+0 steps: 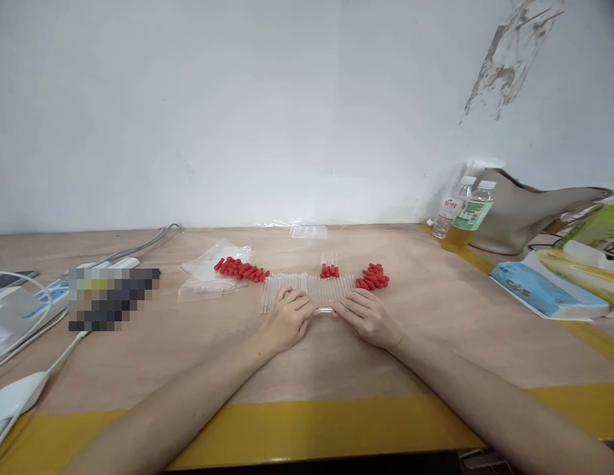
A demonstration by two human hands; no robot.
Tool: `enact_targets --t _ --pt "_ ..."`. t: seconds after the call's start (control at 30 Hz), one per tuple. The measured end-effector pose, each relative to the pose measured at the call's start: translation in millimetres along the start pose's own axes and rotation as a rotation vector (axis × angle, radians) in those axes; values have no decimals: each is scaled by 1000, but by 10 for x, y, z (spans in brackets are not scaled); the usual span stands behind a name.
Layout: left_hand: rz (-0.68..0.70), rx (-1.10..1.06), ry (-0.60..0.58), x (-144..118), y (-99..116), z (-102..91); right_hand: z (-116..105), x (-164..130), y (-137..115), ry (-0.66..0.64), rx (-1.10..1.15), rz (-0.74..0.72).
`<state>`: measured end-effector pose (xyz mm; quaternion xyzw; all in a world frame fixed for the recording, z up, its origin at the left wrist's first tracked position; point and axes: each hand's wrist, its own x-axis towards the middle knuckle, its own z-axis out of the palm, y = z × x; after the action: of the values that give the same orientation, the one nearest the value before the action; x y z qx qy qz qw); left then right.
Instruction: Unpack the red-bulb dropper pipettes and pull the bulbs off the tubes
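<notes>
A clear glass dropper tube (325,310) lies level between my two hands, one end at each. My left hand (289,318) has its fingers closed on the left end, and my right hand (369,318) pinches the right end. Just beyond them is a row of clear dropper tubes (331,288), partly covered by my fingers. Red rubber bulbs (241,269) are heaped to the left of the row, with more red bulbs (372,277) to its right. Several droppers with red bulbs fitted (329,269) lie together behind the row.
Clear plastic bags (203,277) lie under the left bulbs. Further left are cables, a power strip and a blurred-out dark object (113,300). At right stand two bottles (468,218), a grey bag-like object (510,218) and a blue tissue pack (547,290). Yellow tape (327,429) marks the front edge.
</notes>
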<state>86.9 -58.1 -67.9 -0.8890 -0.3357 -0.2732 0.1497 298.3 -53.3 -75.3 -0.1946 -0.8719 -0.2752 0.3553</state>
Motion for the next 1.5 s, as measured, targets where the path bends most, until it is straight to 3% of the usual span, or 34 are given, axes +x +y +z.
enact_targets --t 0.1,0.17,0.3,0.37,0.43,0.57,0.77,0.93,1.27,1.5 --pt "-39 19 31 -19 -73 16 -48 -15 137 -4 -7 38" --pt "-111 8 61 -28 -136 29 -80 -48 298 32 -31 231" --pt "-237 -31 58 8 -223 59 -129 -198 743 185 24 811" --pt "-255 -28 58 48 -246 92 -135 -320 961 213 6 948" --pt "-245 -29 89 86 -266 145 -121 -449 1126 161 52 1058" --pt "-165 -81 193 123 -290 266 -30 -608 1250 107 277 1249" --pt "-106 -156 190 108 -272 332 167 -643 1225 33 403 1297" --pt "-49 -162 134 106 -271 350 267 -681 1227 33 377 1294" --pt "-89 -218 -42 135 -142 212 330 -737 1241 -68 307 1255" --pt "-107 -240 -51 135 -148 200 275 -691 1209 -76 234 1288"
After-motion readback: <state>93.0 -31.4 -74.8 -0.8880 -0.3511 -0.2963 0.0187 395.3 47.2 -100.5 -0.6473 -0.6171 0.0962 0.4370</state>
